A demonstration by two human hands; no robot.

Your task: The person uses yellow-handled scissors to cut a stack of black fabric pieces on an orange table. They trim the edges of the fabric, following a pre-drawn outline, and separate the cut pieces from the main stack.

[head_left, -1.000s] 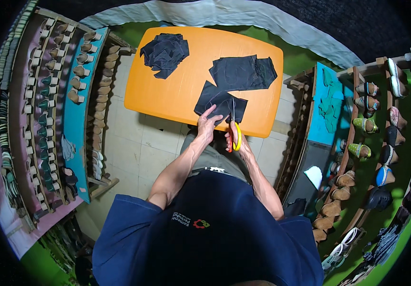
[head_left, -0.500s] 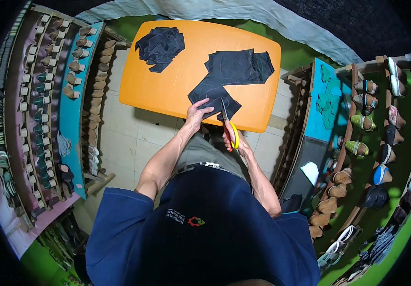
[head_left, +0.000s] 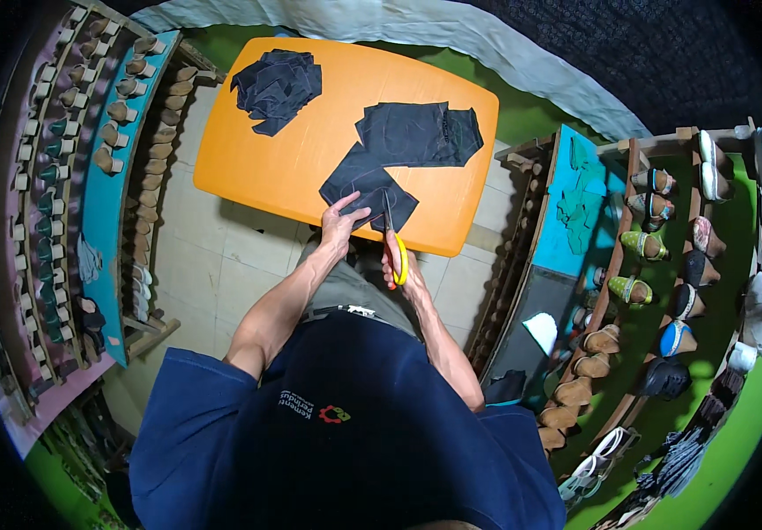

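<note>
Right hand [head_left: 396, 258] grips yellow-handled scissors [head_left: 392, 237], blades on the dark cloth [head_left: 369, 192] at the orange table's [head_left: 301, 150] near edge. Left hand [head_left: 342, 223] seems to pinch that cloth just beside the blades.

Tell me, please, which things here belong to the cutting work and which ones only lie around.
In use: scissors in right hand; dark fabric piece under left hand; orange table.
Lying about: fabric scrap pile; shoe racks; shoe-last shelves.

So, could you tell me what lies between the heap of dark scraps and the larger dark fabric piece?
Only bare orange table, in the head view.
</note>
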